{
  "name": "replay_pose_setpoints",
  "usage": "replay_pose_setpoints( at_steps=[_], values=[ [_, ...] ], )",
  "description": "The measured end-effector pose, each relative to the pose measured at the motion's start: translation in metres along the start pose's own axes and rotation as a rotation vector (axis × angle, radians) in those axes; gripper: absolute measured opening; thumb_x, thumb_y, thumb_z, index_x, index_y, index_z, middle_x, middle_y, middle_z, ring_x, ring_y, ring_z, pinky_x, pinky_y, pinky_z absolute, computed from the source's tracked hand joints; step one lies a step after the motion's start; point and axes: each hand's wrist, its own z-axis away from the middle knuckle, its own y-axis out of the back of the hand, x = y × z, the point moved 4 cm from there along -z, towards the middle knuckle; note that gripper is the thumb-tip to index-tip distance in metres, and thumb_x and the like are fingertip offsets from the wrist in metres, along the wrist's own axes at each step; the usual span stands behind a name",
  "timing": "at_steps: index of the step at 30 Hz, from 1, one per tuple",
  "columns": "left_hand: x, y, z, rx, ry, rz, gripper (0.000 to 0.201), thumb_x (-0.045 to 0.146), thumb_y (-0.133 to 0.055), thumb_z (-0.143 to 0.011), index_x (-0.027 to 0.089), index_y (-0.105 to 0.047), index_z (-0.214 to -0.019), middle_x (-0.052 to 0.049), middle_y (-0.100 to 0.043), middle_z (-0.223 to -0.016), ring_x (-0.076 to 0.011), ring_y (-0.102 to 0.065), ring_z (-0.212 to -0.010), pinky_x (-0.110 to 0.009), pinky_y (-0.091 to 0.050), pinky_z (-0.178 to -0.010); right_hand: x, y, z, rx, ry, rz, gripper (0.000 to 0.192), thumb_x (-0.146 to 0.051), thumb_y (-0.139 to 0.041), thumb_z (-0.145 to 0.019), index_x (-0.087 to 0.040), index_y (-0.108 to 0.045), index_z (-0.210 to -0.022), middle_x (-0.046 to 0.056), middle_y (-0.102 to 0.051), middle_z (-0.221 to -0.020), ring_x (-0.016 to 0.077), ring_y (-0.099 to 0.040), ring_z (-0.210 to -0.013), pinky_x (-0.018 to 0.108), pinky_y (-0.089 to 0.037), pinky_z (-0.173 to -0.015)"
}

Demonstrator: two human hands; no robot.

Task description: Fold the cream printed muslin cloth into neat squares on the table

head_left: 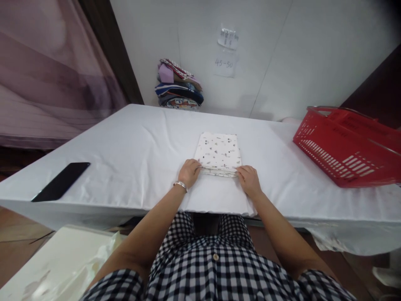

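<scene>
A white cloth [218, 151] with a small dark print lies folded into a neat rectangle in front of me, its layered edge facing my body. At that edge's left corner, my left hand [189, 172] pinches the fabric between thumb and fingers; a silver bracelet circles the wrist. My right hand [249, 179] pinches the opposite corner the same way. The cloth rests on the white-covered table [125, 138] and looks flat. Whether it is a garment or a plain piece of fabric I cannot tell.
On the right stands a red plastic basket [347, 146]. A black flat tablet-like slab [62, 182] lies near the left front edge. Folded fabrics [179, 85] are piled against the back wall. A white box-like surface [59, 259] with clear plastic is at lower left.
</scene>
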Motion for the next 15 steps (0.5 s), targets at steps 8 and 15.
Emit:
replay_pose_setpoints(
  at_steps=[8,15],
  values=[
    [0.001,-0.001,-0.003,-0.013,0.035,-0.002,0.013,0.024,-0.046,-0.089,0.020,-0.058,-0.084,-0.007,-0.059,-0.088,-0.0218,-0.050,-0.087,-0.039,-0.046,-0.081,-0.028,-0.009,-0.033,-0.158,0.112,0.053,0.022,-0.023,-0.047,-0.091,-0.023,-0.064,-0.105,0.006,-0.066,-0.100,0.0217,-0.054,-0.094,0.039,-0.033,-0.088],
    [0.004,0.003,0.000,0.037,0.023,0.028,0.018,0.022,-0.044,-0.089,0.020,-0.061,-0.094,-0.007,-0.062,-0.095,-0.0213,-0.053,-0.092,-0.040,-0.046,-0.084,-0.034,-0.028,-0.050,-0.174,0.135,-0.057,0.024,-0.024,-0.043,-0.093,-0.023,-0.064,-0.105,0.005,-0.068,-0.095,0.0210,-0.058,-0.088,0.037,-0.038,-0.082]
  ],
)
